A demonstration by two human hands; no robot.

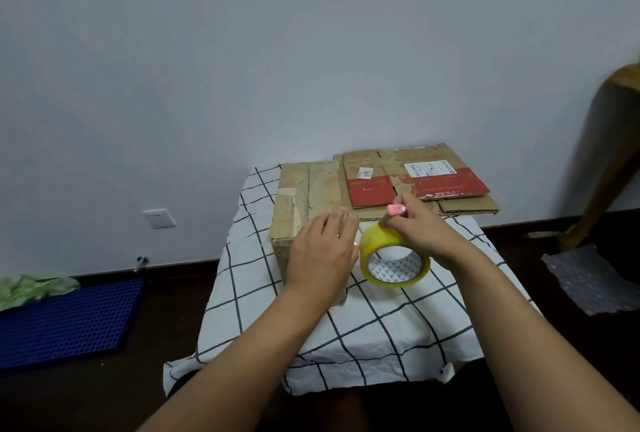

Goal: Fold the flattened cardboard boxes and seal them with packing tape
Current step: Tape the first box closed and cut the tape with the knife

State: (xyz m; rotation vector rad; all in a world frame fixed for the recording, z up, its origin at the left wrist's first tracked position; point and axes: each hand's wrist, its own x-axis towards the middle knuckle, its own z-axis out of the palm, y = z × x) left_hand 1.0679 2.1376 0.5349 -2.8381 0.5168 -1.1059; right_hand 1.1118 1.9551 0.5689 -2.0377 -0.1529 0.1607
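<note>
A folded brown cardboard box (304,196) stands on the checked cloth table (381,327). My left hand (320,255) lies flat with fingers spread on the box's near right corner. My right hand (415,227) holds a small pink cutter (396,209) and grips the top of a yellow tape roll (393,260), which stands on edge just right of the box. Whether a strip of tape runs from the roll to the box I cannot tell. Flattened boxes (415,178), one with a red band and white labels, lie stacked at the table's back right.
A blue perforated mat (65,320) and a green bag (31,287) lie on the dark floor at left. A wall socket (159,218) is low on the wall. A wooden furniture leg (602,154) and grey bubble wrap (588,279) are at right.
</note>
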